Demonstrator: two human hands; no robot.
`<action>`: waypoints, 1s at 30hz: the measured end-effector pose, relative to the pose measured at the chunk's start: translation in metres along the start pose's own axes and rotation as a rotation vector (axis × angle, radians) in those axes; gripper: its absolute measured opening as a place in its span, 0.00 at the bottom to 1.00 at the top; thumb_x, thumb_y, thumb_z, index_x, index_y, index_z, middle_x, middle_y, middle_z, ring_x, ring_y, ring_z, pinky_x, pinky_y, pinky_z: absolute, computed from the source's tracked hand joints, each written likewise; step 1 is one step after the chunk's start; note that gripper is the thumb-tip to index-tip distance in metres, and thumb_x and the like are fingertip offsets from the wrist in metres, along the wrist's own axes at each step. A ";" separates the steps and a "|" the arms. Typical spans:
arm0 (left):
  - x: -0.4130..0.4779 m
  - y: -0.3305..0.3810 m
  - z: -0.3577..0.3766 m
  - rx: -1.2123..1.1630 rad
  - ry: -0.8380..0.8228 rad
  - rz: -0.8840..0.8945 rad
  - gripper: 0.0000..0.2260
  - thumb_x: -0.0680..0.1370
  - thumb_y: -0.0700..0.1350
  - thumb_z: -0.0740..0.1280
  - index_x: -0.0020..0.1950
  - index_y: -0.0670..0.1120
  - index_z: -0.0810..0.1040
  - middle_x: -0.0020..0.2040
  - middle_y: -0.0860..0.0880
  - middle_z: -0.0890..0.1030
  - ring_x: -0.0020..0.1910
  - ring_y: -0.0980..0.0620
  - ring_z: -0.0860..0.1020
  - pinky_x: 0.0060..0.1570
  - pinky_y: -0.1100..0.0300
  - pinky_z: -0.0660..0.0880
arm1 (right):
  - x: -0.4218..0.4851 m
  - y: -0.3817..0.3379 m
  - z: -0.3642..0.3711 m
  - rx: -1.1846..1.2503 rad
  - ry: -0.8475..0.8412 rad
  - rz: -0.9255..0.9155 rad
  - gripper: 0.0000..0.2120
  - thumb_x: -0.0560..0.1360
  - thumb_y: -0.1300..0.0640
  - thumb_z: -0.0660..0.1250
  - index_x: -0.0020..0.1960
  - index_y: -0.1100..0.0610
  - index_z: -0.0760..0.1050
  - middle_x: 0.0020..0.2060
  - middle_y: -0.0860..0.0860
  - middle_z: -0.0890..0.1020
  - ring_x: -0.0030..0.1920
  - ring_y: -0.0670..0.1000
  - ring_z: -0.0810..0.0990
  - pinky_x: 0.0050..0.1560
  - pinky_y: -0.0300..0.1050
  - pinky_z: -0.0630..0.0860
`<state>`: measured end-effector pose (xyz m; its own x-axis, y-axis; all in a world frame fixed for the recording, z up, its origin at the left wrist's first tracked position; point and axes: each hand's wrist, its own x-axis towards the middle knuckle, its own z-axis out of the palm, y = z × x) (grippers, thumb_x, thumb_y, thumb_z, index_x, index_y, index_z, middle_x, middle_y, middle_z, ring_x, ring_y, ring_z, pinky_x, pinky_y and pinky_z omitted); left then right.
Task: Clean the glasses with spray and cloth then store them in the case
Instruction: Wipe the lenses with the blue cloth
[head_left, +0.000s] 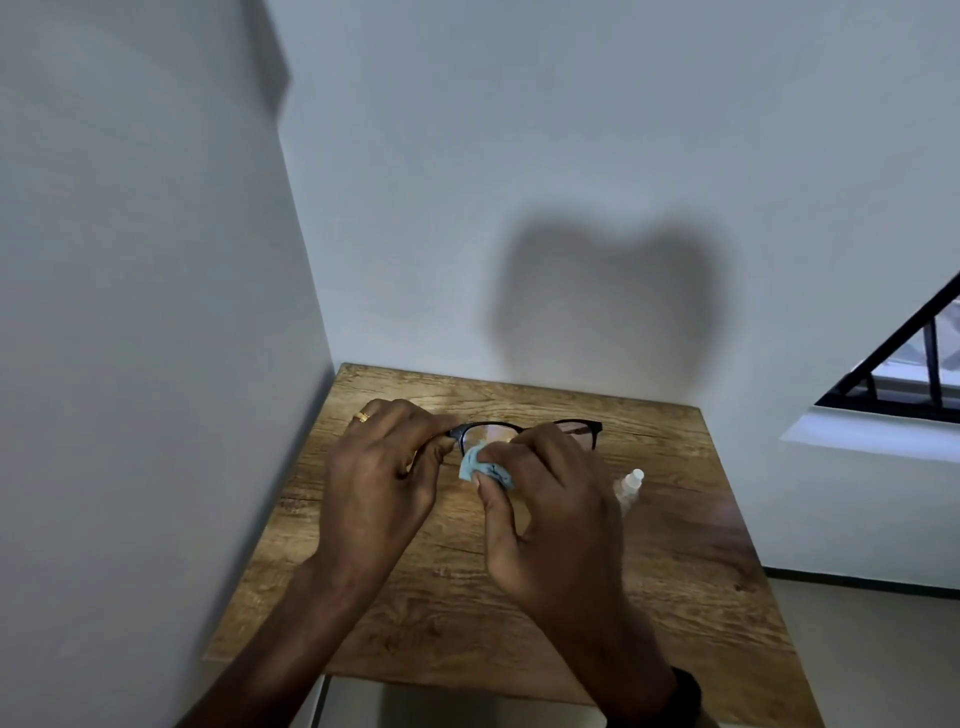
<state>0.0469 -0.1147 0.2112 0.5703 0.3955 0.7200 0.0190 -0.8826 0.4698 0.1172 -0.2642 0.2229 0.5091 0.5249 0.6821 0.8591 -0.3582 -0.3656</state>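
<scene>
Black-framed glasses are held above the wooden table. My left hand pinches the frame at its left corner. My right hand presses a light blue cloth against the left lens, thumb on the cloth's near side. A small clear spray bottle with a white cap lies on the table just right of my right hand, partly hidden by it. No case is in view.
The table stands in a corner, with white walls close on the left and behind. A window with black bars is at the right. Pale floor shows past the table's right edge.
</scene>
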 end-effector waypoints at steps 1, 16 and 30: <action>0.000 -0.001 0.000 0.000 -0.003 -0.002 0.06 0.76 0.40 0.71 0.50 0.45 0.87 0.42 0.51 0.84 0.42 0.54 0.79 0.43 0.61 0.74 | -0.003 0.001 -0.001 -0.005 -0.017 0.002 0.08 0.72 0.57 0.71 0.50 0.57 0.81 0.45 0.51 0.80 0.45 0.51 0.78 0.42 0.52 0.76; -0.005 0.000 0.001 -0.016 -0.013 0.011 0.06 0.76 0.39 0.71 0.50 0.44 0.87 0.41 0.51 0.84 0.42 0.53 0.80 0.43 0.60 0.74 | -0.003 0.002 -0.004 0.016 -0.047 -0.021 0.08 0.75 0.57 0.70 0.53 0.56 0.82 0.45 0.50 0.80 0.45 0.47 0.75 0.41 0.50 0.75; -0.009 0.001 0.000 -0.018 -0.041 -0.001 0.09 0.73 0.33 0.74 0.50 0.44 0.87 0.42 0.50 0.84 0.42 0.50 0.80 0.43 0.61 0.73 | -0.006 0.001 -0.007 -0.004 -0.155 -0.010 0.10 0.76 0.54 0.66 0.54 0.54 0.82 0.46 0.49 0.79 0.44 0.48 0.76 0.44 0.47 0.74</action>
<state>0.0415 -0.1197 0.2052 0.6032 0.3857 0.6981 0.0051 -0.8772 0.4802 0.1141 -0.2730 0.2229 0.5029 0.6415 0.5792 0.8640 -0.3550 -0.3569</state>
